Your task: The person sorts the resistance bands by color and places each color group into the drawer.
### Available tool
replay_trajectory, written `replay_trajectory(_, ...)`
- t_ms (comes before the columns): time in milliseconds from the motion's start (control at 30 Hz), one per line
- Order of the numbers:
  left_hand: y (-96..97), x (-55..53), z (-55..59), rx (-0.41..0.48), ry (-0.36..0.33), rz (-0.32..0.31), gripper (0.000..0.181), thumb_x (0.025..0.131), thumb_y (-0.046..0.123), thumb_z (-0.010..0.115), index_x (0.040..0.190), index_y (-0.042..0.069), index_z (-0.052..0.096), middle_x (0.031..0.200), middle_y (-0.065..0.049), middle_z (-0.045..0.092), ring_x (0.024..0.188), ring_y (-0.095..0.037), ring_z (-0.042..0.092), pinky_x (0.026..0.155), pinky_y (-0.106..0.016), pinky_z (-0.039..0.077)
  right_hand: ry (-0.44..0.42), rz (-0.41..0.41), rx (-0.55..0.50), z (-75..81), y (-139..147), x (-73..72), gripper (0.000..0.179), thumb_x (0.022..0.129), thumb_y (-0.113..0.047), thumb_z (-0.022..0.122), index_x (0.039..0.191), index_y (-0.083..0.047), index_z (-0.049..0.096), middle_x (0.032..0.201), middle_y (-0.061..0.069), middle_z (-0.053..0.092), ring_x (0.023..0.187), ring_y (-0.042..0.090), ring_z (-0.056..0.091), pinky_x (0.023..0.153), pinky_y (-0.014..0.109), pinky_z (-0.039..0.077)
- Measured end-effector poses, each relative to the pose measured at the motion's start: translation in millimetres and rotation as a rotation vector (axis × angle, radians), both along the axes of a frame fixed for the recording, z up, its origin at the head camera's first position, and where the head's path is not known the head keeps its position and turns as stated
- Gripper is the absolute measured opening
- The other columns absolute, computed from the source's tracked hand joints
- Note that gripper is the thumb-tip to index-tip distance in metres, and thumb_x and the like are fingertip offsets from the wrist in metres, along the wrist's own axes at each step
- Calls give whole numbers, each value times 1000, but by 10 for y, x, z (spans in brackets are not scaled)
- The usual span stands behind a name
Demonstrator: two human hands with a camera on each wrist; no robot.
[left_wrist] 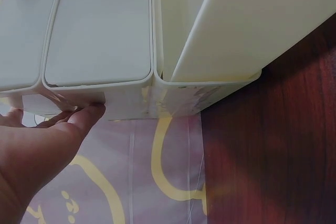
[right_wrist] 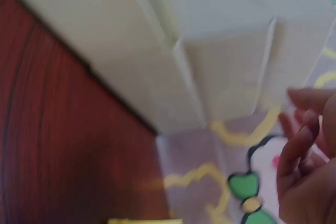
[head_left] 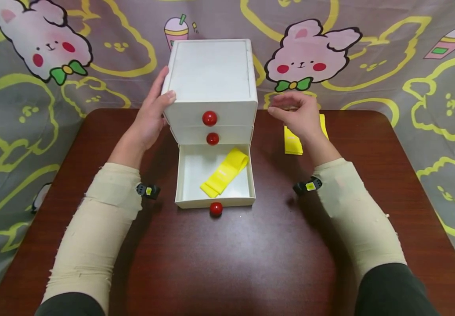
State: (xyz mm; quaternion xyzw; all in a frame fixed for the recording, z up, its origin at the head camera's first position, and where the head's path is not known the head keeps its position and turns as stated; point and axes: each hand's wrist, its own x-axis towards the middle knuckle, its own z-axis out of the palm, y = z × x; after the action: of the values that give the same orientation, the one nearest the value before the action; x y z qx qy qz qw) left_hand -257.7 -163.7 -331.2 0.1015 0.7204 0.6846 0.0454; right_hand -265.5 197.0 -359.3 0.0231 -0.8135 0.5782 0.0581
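A white three-drawer cabinet (head_left: 211,70) stands at the table's back, its bottom drawer (head_left: 189,175) pulled out. A folded yellow band (head_left: 224,173) lies in that drawer. My left hand (head_left: 150,107) rests against the cabinet's left side, fingers extended along it; the left wrist view shows the thumb (left_wrist: 86,119) on the side wall. To the cabinet's right, my right hand (head_left: 300,114) hovers with loosely bent fingers and holds nothing. In the right wrist view this hand (right_wrist: 310,156) is apart from the cabinet wall. Yellow folded bands (head_left: 293,142) lie below and behind the right hand, partly hidden.
Red round knobs mark the top drawer (head_left: 209,118), the middle drawer (head_left: 212,138) and the bottom drawer's front (head_left: 216,209). The dark wooden table (head_left: 227,263) spreads before the cabinet. A patterned cloth (head_left: 219,17) hangs close behind.
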Motion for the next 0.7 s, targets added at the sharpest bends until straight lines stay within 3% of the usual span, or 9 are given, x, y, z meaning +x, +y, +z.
replay_trajectory(300,6,5,7,-13,15,-2,64,100,37,48,157,46,21,161,9,17,137,-24,29,106,-58,30,141,-53,-92,-335,228,-371,37,85,-24,82,118,-10,74,115,5,70,109,22,58,84,30,44)
replay_trajectory(467,12,8,15,-22,15,1,63,100,38,47,157,47,21,161,10,17,137,-23,29,107,-59,30,80,-90,-68,-441,364,-447,43,84,-24,83,122,-8,71,121,6,67,109,26,59,82,25,50)
replay_trajectory(700,-1,9,2,-35,5,12,63,100,38,48,157,48,21,161,10,18,137,-22,29,107,-58,30,-52,-75,151,-643,556,-517,54,87,-29,79,134,-8,63,133,11,61,123,29,51,96,33,47)
